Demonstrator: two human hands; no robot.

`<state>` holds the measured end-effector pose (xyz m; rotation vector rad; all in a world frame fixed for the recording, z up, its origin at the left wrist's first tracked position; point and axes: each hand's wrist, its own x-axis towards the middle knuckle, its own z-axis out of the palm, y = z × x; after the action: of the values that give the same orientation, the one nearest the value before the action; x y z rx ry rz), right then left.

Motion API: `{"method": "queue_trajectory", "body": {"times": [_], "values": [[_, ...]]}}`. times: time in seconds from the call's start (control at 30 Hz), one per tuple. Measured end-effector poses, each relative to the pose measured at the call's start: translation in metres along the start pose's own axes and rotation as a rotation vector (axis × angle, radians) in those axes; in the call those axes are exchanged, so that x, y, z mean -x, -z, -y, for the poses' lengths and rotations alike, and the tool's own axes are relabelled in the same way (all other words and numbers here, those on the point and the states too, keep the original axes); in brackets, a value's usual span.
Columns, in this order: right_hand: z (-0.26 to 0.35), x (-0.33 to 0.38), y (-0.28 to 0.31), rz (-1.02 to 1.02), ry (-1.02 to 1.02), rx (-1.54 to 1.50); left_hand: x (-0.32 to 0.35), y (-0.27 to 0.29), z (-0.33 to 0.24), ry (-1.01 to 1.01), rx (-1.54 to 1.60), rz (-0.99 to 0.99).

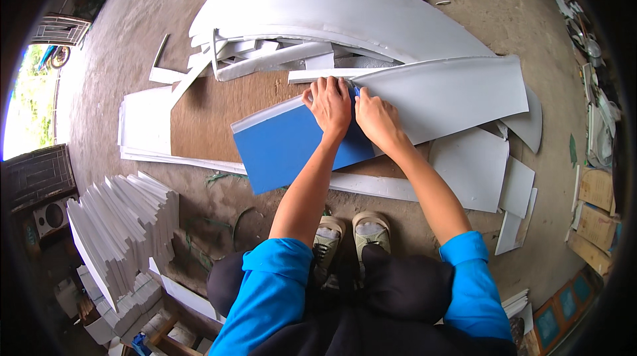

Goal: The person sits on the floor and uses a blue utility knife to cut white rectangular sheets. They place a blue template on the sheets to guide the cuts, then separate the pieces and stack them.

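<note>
A blue panel (pixel 282 143) lies at a slant on top of a large grey-white sheet (pixel 451 94) and a brown wooden board (pixel 212 114). My left hand (pixel 330 107) presses down near the panel's far edge, fingers stretched out and somewhat apart. Right beside it, my right hand (pixel 379 118) is closed around a small blue cutter knife (pixel 357 91), mostly covered by the fingers. The knife's tip is at the panel's far right corner, against the grey-white sheet, too small to make out clearly. A narrow white strip (pixel 312 76) lies just beyond my left fingers.
A big curved white sheet (pixel 332 4) and offcuts (pixel 285 57) lie beyond the board. White sheet pieces (pixel 468 167) spread to the right. Stacked white strips (pixel 126 230) stand at left. Cardboard boxes (pixel 595 190) line the right side. My shoes (pixel 371 230) are close to the board's near edge.
</note>
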<state>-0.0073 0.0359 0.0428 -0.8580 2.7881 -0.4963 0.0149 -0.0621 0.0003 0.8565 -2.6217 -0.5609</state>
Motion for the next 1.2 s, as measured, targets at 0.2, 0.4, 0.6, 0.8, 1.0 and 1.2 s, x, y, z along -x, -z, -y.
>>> {"method": "queue_trajectory", "body": {"times": [0.2,0.4,0.6,0.8,1.0,1.2], "values": [[0.01,-0.011,0.003,0.152,-0.121,-0.058,0.0,-0.005,0.004,-0.006,-0.027,-0.037],[0.014,-0.016,0.007,0.174,-0.187,-0.059,0.0,-0.01,0.001,-0.053,0.008,-0.159],[0.003,0.014,0.002,0.325,-0.208,-0.128,0.001,-0.008,0.001,-0.023,-0.008,-0.144],[-0.009,0.071,-0.008,0.309,-0.191,-0.133,0.002,-0.001,-0.002,0.025,-0.014,-0.057],[-0.015,0.113,-0.008,0.341,-0.208,-0.139,0.003,-0.005,-0.001,0.024,-0.039,-0.046],[-0.019,0.143,-0.017,0.353,-0.248,-0.14,0.003,-0.011,0.004,-0.017,-0.02,-0.128]]}}
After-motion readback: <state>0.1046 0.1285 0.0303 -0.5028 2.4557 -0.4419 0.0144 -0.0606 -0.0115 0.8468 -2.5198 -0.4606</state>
